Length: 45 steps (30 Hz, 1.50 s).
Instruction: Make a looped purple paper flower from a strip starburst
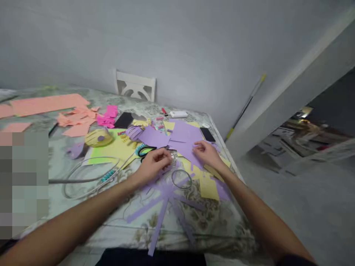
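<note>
My left hand (158, 162) is above the near half of the table, fingers curled inward; anything in them is too small or blurred to make out. Just behind it are black-handled scissors (146, 150) and a turquoise paper coil (139, 149). Over purple paper sheets (185, 135) on the right, my right hand (206, 153) also has curled fingers, and I cannot see what they hold. Below and between both hands, purple paper strips (167, 192) spread out like a star from one centre. A thin grey ring (181, 187) lies over some strips.
Yellow paper (209, 187) lies at the right edge. A yellow strip ball (98, 137), a purple one (134, 132), a white cable (66, 188) and orange paper (50, 104) occupy the left. Behind are a glue gun (179, 114), a phone (207, 134) and a white chair (135, 81).
</note>
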Tool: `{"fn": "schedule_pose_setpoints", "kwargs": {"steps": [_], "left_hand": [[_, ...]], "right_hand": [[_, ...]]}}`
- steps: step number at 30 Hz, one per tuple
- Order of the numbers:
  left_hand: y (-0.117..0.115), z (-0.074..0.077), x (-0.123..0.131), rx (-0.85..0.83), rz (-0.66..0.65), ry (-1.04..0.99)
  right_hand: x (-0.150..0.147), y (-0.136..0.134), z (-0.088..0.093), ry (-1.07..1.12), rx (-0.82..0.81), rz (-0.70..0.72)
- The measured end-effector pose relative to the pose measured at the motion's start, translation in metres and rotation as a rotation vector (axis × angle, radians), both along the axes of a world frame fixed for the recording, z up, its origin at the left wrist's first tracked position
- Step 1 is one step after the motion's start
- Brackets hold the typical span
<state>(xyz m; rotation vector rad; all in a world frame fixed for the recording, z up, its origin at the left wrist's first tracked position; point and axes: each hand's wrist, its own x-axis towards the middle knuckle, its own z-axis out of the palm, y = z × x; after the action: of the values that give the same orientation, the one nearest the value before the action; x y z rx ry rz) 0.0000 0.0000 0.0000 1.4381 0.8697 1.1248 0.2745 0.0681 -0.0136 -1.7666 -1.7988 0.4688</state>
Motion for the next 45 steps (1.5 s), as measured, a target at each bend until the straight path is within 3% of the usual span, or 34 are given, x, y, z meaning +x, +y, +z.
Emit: {"fn": "schedule_pose_setpoints", "kwargs": {"steps": [6, 10, 14, 17, 21, 25, 28, 35, 45], "left_hand": [[0.002, 0.009, -0.004, 0.019, 0.029, 0.023], [0.003, 0.007, -0.006, 0.018, 0.026, 0.010], [0.004, 0.006, -0.007, 0.030, 0.017, -0.013], [0.003, 0.008, -0.008, 0.061, 0.021, -0.029], [-0.002, 0.013, -0.010, 0.155, 0.063, 0.028], [-0.012, 0.014, -0.008, 0.353, 0.081, 0.164], [-0.019, 0.012, -0.005, 0.402, 0.021, 0.225], [-0.025, 0.007, 0.002, 0.378, -0.051, 0.321], [-0.027, 0.006, 0.003, 0.377, -0.080, 0.365]], "right_hand": [[-0.008, 0.034, -0.004, -0.009, 0.028, -0.129], [-0.013, 0.038, -0.010, 0.082, 0.065, -0.166], [-0.011, 0.034, 0.001, 0.228, 0.134, -0.150], [-0.012, 0.016, 0.013, 0.353, 0.171, -0.070], [-0.025, -0.033, 0.024, 0.475, 0.164, 0.046], [-0.050, -0.086, 0.027, 0.639, 0.223, 0.097], [-0.067, -0.109, 0.022, 0.702, 0.247, 0.132], [-0.080, -0.122, 0.003, 0.884, 0.185, 0.166], [-0.082, -0.127, 0.005, 0.870, 0.196, 0.207]]}}
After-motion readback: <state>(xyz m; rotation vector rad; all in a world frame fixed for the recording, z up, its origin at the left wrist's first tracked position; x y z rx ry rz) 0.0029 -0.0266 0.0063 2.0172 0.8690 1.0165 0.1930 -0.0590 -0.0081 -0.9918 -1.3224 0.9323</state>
